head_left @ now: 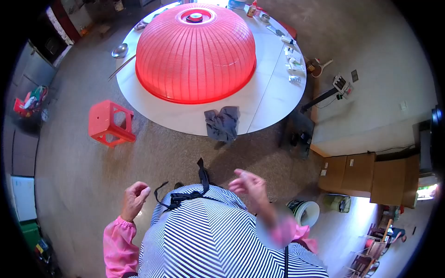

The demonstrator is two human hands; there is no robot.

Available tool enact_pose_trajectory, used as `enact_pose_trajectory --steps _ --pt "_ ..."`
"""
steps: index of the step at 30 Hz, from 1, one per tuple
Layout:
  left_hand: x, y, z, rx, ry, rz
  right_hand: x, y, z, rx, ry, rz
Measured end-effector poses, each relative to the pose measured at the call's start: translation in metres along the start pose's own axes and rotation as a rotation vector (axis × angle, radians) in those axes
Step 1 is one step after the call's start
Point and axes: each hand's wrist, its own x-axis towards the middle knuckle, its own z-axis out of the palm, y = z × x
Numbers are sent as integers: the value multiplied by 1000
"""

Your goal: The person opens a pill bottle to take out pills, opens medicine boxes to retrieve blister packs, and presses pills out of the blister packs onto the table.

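My left hand [135, 200], in a pink sleeve, is raised beside the striped apron [199, 231], its fingers curled and nothing visible in them. On the other side, my right hand [249, 184] hovers over the apron's edge, fingers loosely bent and somewhat apart, holding nothing. A black bow [181, 198] is tied at the front of the apron. Beyond the hands, a dark grey cloth [222, 123] hangs over the near edge of a round white table [185, 123]. A big red dome cover [194, 60] sits on that table.
A red stool [103, 124] stands left of the table. A ladle [120, 51] and small packets [295, 60] lie along the table's sides. Cardboard boxes [347, 173], a white bucket [308, 214] and a weighing scale [299, 129] are at the right. Another person [397, 233] is far off, lower right.
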Motion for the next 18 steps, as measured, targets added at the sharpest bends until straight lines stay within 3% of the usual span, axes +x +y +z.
enact_pose_trajectory --steps 1,4,8,11,13,14,16,18 --pt "5 10 6 -3 -28 32 5 -12 -2 174 114 22" --pt "5 37 63 -118 -184 99 16 -48 -45 837 228 -284" --pt "11 63 73 -89 -298 190 26 -103 10 882 -47 -423" --pt "17 68 71 -52 -305 237 28 -157 37 914 -89 -601" --pt "15 68 68 -60 -294 249 24 -195 23 1046 -267 -785" --pt "12 69 66 -70 -284 255 17 -215 17 990 -185 -1019" --pt "6 63 60 -96 -250 247 -5 -261 -6 1013 -316 -1291" --pt "2 48 52 -124 -212 231 -36 -311 -43 916 -656 -1364"
